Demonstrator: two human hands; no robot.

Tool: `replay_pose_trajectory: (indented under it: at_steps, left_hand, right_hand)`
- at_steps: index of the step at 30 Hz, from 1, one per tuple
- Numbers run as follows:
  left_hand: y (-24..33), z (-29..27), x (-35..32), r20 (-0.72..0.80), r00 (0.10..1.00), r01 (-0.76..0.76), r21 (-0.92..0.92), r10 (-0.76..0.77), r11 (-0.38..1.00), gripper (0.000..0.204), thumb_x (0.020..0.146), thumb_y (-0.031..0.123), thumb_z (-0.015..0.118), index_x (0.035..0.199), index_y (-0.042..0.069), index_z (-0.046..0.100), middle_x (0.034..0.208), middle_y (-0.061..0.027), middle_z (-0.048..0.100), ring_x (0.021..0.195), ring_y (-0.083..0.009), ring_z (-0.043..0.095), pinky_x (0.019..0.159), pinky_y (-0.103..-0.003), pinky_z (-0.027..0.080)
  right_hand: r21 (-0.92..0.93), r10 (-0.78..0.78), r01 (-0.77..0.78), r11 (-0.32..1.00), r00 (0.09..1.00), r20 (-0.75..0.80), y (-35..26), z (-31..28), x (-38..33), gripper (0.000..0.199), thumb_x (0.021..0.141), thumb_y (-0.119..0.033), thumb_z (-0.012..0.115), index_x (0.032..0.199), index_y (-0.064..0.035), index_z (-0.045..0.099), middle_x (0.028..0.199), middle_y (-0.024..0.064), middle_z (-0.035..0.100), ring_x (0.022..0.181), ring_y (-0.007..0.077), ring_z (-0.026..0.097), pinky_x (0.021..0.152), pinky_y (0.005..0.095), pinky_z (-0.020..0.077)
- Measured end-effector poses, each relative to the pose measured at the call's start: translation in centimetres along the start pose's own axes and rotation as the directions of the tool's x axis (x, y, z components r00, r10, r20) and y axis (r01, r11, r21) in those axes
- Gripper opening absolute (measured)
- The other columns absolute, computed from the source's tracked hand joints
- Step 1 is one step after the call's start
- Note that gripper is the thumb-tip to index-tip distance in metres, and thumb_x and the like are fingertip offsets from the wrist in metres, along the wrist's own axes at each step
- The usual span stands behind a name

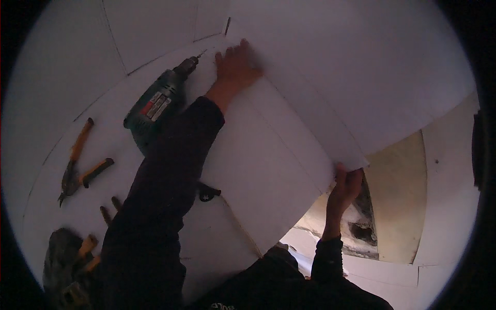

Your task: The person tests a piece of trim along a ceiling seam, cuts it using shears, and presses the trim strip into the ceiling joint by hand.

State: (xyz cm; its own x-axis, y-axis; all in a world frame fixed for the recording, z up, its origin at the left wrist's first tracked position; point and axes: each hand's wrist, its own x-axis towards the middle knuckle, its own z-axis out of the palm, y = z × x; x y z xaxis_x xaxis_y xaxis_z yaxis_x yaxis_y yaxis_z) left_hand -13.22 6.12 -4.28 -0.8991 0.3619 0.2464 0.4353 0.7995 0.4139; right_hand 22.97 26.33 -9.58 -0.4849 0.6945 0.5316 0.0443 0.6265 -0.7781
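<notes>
**Two hands steadying a white panel over the worktop**

The large white panel (pixel 330 88) fills the upper right of the view, its lower corner hanging past the stacked white sheets (pixel 268 175) beneath it. It lies at a slant across the stack and is not squared to it, so it appears to be in mid-positioning rather than at rest.

Left hand (pixel 235 67): fingers spread flat, palm down at the panel's left edge, arm stretched far forward. Reads as pressure to pin that side.

Right hand (pixel 345 188): curled around the panel's lower corner from below, thumb and fingers pinching the edge. This takes the weight of the overhanging part.

Green electric drill (pixel 157 103) lies on its side just left of the left forearm, bit pointing up-right, close by. Orange-handled snips (pixel 77 165) lie further left, well apart. More orange-handled tools (pixel 85 253) sit at lower left, too dark to identify. A gap with rough, broken material (pixel 361 227) shows below the right hand.
</notes>
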Motion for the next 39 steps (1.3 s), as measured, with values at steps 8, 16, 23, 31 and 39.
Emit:
replay_pose_trajectory:
  at_steps: [8, 16, 23, 31, 39]
  left_hand:
    - [0.4, -0.8, 0.5, 0.021, 0.999, 0.029, -0.054, -0.028, 0.998, 0.109, 0.093, 0.068, 0.061, 0.172, 0.007, 0.017, 0.171, -0.0175, 0.038, 0.161, -0.0368, 0.029, 0.129, -0.063, 0.013]
    - [0.8, -0.9, 0.4, 0.019, 1.000, 0.024, -0.109, -0.022, 0.994, 0.112, 0.091, 0.071, 0.063, 0.171, 0.005, 0.020, 0.170, -0.0183, 0.039, 0.160, -0.0392, 0.030, 0.128, -0.064, 0.013]
    - [0.2, 0.4, 0.5, -0.094, 0.995, 0.005, -0.049, -0.009, 0.999, 0.104, 0.092, 0.061, 0.063, 0.168, 0.002, 0.025, 0.165, -0.0181, 0.046, 0.156, -0.0393, 0.038, 0.125, -0.064, 0.023]
    - [0.4, -1.5, 1.4, -0.004, 0.991, 0.130, -0.079, -0.130, 0.988, 0.104, 0.089, 0.057, 0.064, 0.169, 0.002, 0.024, 0.159, -0.0206, 0.054, 0.147, -0.0405, 0.050, 0.123, -0.062, 0.030]
    - [0.4, 0.9, 3.8, -0.028, 0.995, 0.092, -0.089, -0.095, 0.992, 0.109, 0.084, 0.060, 0.068, 0.169, 0.005, 0.026, 0.163, -0.0205, 0.049, 0.151, -0.0386, 0.046, 0.125, -0.062, 0.027]
  right_hand:
    - [-0.009, 0.026, -0.026, 1.000, 0.999, 0.030, -0.5, -0.1, 0.7, 0.038, 0.104, -0.020, 0.072, 0.133, 0.0038, 0.066, 0.113, 0.0061, 0.071, 0.097, 0.0143, 0.062, 0.090, 0.0316, 0.0510]
    - [-0.109, 0.082, -0.080, 0.991, 0.997, 0.009, 0.4, -1.2, -0.2, 0.029, 0.106, -0.023, 0.068, 0.123, 0.0003, 0.072, 0.099, 0.0021, 0.071, 0.082, 0.0107, 0.060, 0.074, 0.0290, 0.0492]
    - [-0.228, 0.014, -0.028, 0.973, 0.998, -0.064, 1.8, -0.4, -0.1, 0.028, 0.106, -0.026, 0.068, 0.099, 0.0005, 0.076, 0.084, 0.0018, 0.069, 0.075, 0.0093, 0.059, 0.069, 0.0282, 0.0468]
    - [-0.100, 0.081, -0.077, 0.992, 0.996, 0.035, 0.2, -1.0, 0.0, 0.027, 0.105, -0.022, 0.069, 0.108, 0.0032, 0.076, 0.088, 0.0052, 0.071, 0.080, 0.0153, 0.062, 0.075, 0.0334, 0.0502]
    - [-0.128, 0.029, -0.024, 0.991, 0.999, 0.036, 0.1, 0.0, -0.9, 0.038, 0.110, -0.024, 0.063, 0.139, 0.0000, 0.067, 0.110, 0.0068, 0.069, 0.090, 0.0129, 0.062, 0.078, 0.0292, 0.0512]
